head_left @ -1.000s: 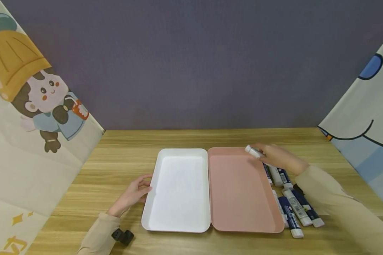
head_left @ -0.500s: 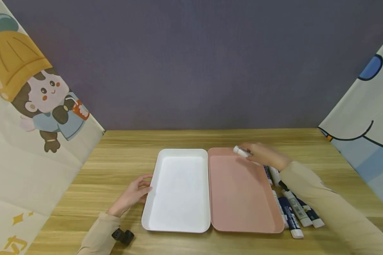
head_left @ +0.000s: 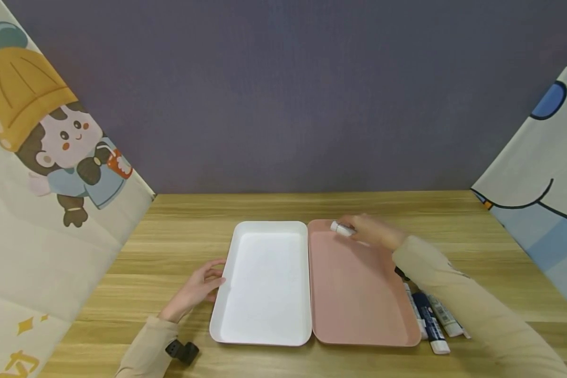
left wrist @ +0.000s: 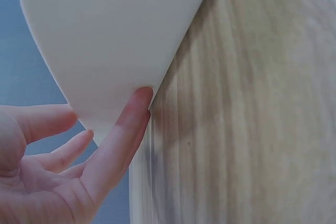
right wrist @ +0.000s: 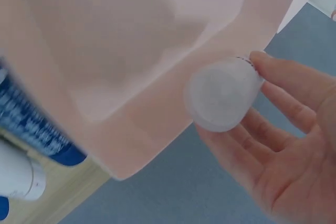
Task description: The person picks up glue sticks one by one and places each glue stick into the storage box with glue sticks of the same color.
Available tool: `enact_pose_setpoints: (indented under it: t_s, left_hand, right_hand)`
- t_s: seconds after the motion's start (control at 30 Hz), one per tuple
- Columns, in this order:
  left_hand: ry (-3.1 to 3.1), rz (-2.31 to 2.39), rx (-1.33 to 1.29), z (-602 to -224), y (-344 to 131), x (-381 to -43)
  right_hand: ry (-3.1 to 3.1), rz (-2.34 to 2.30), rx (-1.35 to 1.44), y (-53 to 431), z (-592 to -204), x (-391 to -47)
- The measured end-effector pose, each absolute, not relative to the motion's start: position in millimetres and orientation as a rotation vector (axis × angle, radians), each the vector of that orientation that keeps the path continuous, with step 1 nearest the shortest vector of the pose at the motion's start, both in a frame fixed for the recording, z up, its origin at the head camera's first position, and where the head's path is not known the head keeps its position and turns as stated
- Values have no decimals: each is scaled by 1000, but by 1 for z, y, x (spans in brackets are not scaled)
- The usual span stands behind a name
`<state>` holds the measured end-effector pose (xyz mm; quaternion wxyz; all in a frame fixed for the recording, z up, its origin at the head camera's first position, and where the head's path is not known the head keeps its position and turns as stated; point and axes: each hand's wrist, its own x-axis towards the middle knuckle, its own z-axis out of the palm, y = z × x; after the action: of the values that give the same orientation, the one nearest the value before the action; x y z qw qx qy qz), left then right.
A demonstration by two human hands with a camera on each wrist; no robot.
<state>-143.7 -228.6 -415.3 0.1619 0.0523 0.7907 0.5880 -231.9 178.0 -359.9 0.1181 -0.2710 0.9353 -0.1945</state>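
Note:
My right hand [head_left: 372, 231] pinches a small tube [head_left: 343, 229] with a white cap over the far end of the pink tray [head_left: 361, 294]. In the right wrist view, the round white cap [right wrist: 218, 98] faces the camera, and thumb and fingers hold the tube from the sides. At the left, my left hand [head_left: 203, 283] touches the outer side of the white tray [head_left: 266, 283]. The left wrist view has its fingertips [left wrist: 140, 98] resting against the tray's wall. Both trays lie side by side.
Several tubes lie right of the pink tray, among them a navy one [head_left: 430, 320] and a light grey one [head_left: 445, 315]. My right sleeve [head_left: 472, 310] hides part of this group. The wooden table [head_left: 189, 220] ends at a dark grey wall [head_left: 312, 105].
My right hand has carried the tube leftward along the pink tray's far end, from its right corner toward its left side. My left hand and both trays have stayed put.

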Motion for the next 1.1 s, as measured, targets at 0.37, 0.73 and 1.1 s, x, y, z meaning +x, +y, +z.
enact_pose_setpoints:
  t_s: [0.37,0.73,1.1]
  left_hand:
    - [2271,1653,153,-416,-235,-141]
    - [2290,1628,181,-416,-240,-138]
    - [2281,1636,176,-415,-239,-137]
  right_hand:
    - [2718,-518,-705,155,-366,-226]
    - [2682,-326,-804,149,-372,-228]
    - [2668,-611,-770,149,-385,-231]
